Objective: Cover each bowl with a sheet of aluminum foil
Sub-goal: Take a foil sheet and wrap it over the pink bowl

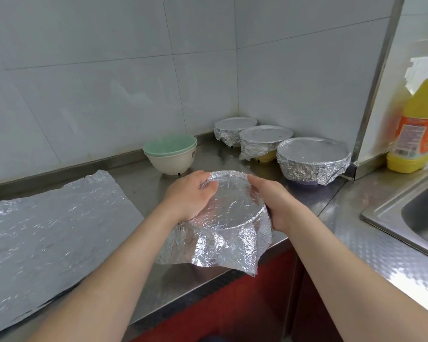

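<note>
So, the foil-draped bowl (230, 211) sits near the worktop's (143, 193) front edge. The left hand (190, 196) and right hand (269, 203) are cupped round its rim on either side, fingers curled onto the foil. The front flap (218, 248) hangs loose, so I'd guess crimping that down comes next. The two stacked bowls (171, 154) behind it are bare, and the spare foil (52, 225) waits at left.

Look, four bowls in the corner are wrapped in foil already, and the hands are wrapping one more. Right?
Not quite. The head view shows three wrapped bowls in the corner, not four: rear bowl, middle bowl, right bowl. The left hand and right hand are wrapping one more, the front bowl.
</note>
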Demonstrator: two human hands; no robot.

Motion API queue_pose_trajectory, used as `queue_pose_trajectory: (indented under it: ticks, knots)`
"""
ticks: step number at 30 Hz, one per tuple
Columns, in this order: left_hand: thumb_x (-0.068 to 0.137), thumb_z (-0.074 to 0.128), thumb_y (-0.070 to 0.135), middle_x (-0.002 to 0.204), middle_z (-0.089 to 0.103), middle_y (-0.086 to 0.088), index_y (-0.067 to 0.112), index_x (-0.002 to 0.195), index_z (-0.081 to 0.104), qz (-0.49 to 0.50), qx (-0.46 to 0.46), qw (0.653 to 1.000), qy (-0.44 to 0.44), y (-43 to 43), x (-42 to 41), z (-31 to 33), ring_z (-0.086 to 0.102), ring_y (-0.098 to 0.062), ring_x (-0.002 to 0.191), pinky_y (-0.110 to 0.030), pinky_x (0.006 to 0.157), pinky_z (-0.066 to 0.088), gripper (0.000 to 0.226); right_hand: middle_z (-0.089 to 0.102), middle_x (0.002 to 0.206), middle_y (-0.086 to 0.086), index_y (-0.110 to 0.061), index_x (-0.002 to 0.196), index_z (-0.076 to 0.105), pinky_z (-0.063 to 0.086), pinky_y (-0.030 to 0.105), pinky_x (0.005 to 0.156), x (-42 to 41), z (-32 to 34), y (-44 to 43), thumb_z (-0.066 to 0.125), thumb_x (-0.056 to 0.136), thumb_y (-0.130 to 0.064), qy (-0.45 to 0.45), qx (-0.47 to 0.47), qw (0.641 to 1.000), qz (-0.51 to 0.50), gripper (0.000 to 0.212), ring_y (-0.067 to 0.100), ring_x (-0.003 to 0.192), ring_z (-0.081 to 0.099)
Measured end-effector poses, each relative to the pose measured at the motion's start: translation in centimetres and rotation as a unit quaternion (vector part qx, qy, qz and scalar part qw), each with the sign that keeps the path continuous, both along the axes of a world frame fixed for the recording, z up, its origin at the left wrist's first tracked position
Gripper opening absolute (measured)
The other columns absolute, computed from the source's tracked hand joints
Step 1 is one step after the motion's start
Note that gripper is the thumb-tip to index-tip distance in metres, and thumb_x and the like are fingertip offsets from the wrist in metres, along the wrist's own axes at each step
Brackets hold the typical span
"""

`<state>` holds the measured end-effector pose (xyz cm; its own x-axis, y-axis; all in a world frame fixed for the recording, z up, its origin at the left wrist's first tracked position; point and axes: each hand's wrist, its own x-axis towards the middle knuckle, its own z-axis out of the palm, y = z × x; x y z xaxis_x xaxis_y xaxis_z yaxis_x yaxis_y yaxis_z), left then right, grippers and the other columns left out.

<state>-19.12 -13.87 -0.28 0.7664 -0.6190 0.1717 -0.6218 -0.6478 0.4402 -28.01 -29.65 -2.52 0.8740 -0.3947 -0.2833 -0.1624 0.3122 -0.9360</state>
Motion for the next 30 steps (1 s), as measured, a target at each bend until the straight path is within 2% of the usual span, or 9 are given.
queue_pose_trajectory:
  ticks: [4, 7, 13, 16, 18, 21, 23, 27, 30]
  knots:
    - [0.100, 0.041, 0.040, 0.134, 0.053, 0.000, 0.013, 0.124, 0.057, 0.001, 0.006, 1.000, -0.001, 0.0, -0.4, 0.2, 0.052, -0.023, 0.120, -0.036, 0.101, 0.039, 0.040, 0.074, 0.094, 0.014, -0.005, 0.114, 0.063, 0.057, 0.036, 0.068, -0.1, 0.1, -0.3, 0.049, 0.100, -0.037, 0.005, -0.006, 1.000, 0.011, 0.038, 0.029, 0.078, 0.072]
    - [0.100, 0.041, 0.035, 0.127, 0.058, -0.004, 0.019, 0.100, 0.052, 0.018, -0.007, 1.000, -0.001, 0.1, -0.6, 0.0, 0.055, -0.024, 0.114, -0.037, 0.097, 0.042, 0.020, 0.074, 0.100, 0.013, -0.008, 0.116, 0.063, 0.056, 0.039, 0.078, -0.3, 0.2, -0.9, 0.048, 0.098, -0.045, 0.003, -0.005, 1.000, 0.022, 0.044, 0.030, 0.089, 0.072]
    - [0.099, 0.038, 0.035, 0.084, 0.045, -0.001, 0.014, 0.074, 0.040, 0.055, 0.029, 0.998, 0.001, 0.7, -0.9, 0.2, 0.055, -0.032, 0.095, -0.033, 0.065, 0.031, 0.032, 0.072, 0.104, 0.014, -0.003, 0.118, 0.060, 0.052, 0.045, 0.091, -0.6, 1.3, -1.5, 0.048, 0.100, -0.033, -0.016, -0.037, 0.999, 0.032, 0.037, 0.031, 0.095, 0.070]
    - [0.099, 0.033, 0.045, 0.114, 0.053, -0.005, 0.014, 0.106, 0.052, 0.059, 0.099, 0.993, -0.025, 1.6, -1.5, 0.6, 0.049, -0.028, 0.117, -0.035, 0.083, 0.038, 0.037, 0.069, 0.115, 0.005, -0.011, 0.129, 0.055, 0.048, 0.042, 0.097, -1.6, 1.1, -1.9, 0.052, 0.098, -0.038, -0.029, -0.107, 0.993, 0.025, 0.042, 0.024, 0.104, 0.065]
    - [0.099, 0.039, 0.042, 0.146, 0.043, -0.003, 0.021, 0.138, 0.048, 0.028, 0.033, 0.996, -0.080, 2.4, -2.9, 0.8, 0.036, -0.022, 0.135, -0.029, 0.106, 0.028, 0.045, 0.061, 0.125, -0.006, -0.020, 0.143, 0.042, 0.044, 0.043, 0.102, -2.9, 0.4, -2.5, 0.059, 0.092, -0.042, -0.043, -0.124, 0.991, 0.026, 0.057, 0.020, 0.115, 0.059]
    - [0.096, 0.054, 0.030, 0.131, 0.059, 0.009, 0.023, 0.124, 0.065, -0.114, -0.127, 0.978, -0.124, 2.5, -6.5, 0.7, 0.048, -0.006, 0.120, -0.009, 0.098, 0.026, 0.031, 0.061, 0.129, -0.009, -0.029, 0.145, 0.038, 0.049, 0.038, 0.088, -5.6, -1.1, -2.8, 0.073, 0.078, -0.038, -0.078, -0.082, 0.992, 0.053, 0.076, 0.016, 0.115, 0.061]
    - [0.089, 0.057, 0.034, 0.112, 0.067, 0.012, 0.024, 0.110, 0.072, -0.160, -0.116, 0.966, -0.165, 1.8, -8.0, -0.5, 0.054, -0.007, 0.103, -0.017, 0.091, 0.038, 0.027, 0.061, 0.131, -0.006, -0.030, 0.144, 0.039, 0.051, 0.037, 0.086, -6.9, -1.9, -2.4, 0.077, 0.073, -0.030, -0.100, -0.070, 0.989, 0.085, 0.081, 0.016, 0.113, 0.063]
    - [0.084, 0.061, 0.033, 0.089, 0.066, 0.009, 0.024, 0.101, 0.074, -0.150, -0.109, 0.958, -0.219, 0.3, -8.7, -2.4, 0.055, -0.015, 0.086, -0.032, 0.071, 0.050, 0.024, 0.068, 0.119, -0.001, -0.025, 0.132, 0.054, 0.051, 0.026, 0.075, -7.8, -2.6, -0.5, 0.065, 0.088, -0.008, -0.153, -0.133, 0.969, 0.140, 0.048, 0.014, 0.098, 0.067]
    - [0.083, 0.063, 0.026, 0.081, 0.064, 0.007, 0.021, 0.096, 0.076, -0.126, -0.150, 0.952, -0.236, -0.3, -8.5, -2.8, 0.057, -0.016, 0.079, -0.026, 0.070, 0.045, 0.018, 0.072, 0.105, -0.001, -0.025, 0.115, 0.066, 0.045, 0.017, 0.056, -7.4, -2.7, 1.0, 0.061, 0.088, -0.005, -0.159, -0.190, 0.968, 0.032, 0.034, 0.007, 0.079, 0.064]
